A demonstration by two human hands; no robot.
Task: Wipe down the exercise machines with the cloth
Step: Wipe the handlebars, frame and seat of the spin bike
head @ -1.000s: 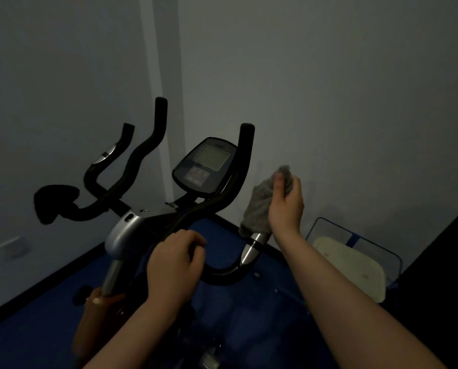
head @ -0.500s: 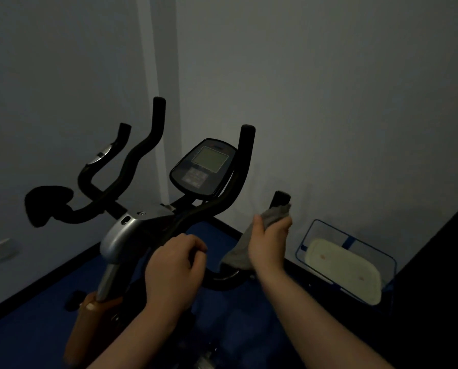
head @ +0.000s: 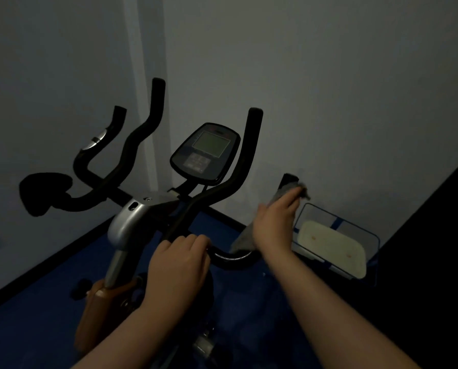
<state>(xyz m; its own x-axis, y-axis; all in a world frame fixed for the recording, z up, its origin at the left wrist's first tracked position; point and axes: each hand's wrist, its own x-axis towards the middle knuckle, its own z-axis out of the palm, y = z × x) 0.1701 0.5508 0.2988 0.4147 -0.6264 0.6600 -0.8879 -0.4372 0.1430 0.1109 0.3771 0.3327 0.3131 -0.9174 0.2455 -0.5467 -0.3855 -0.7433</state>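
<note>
A: Nearest the camera?
B: The left hand (head: 178,258), fingers curled round the bike's (head: 132,222) near handlebar (head: 233,258).

A: And the right hand (head: 274,222)?
B: Just beyond, wrapped round the grey cloth (head: 242,239), gripping it against the bar's upturned right end. The black tip (head: 289,179) shows above the fingers; cloth hangs below the palm.

A: Farther back?
B: The console (head: 205,153) between two upright grips, a blue-edged bin (head: 337,249) on the blue floor (head: 36,315) at right, then grey wall (head: 329,89).

Blue floor (head: 30,328) under exercise bike (head: 132,222), basket (head: 337,249).
</note>
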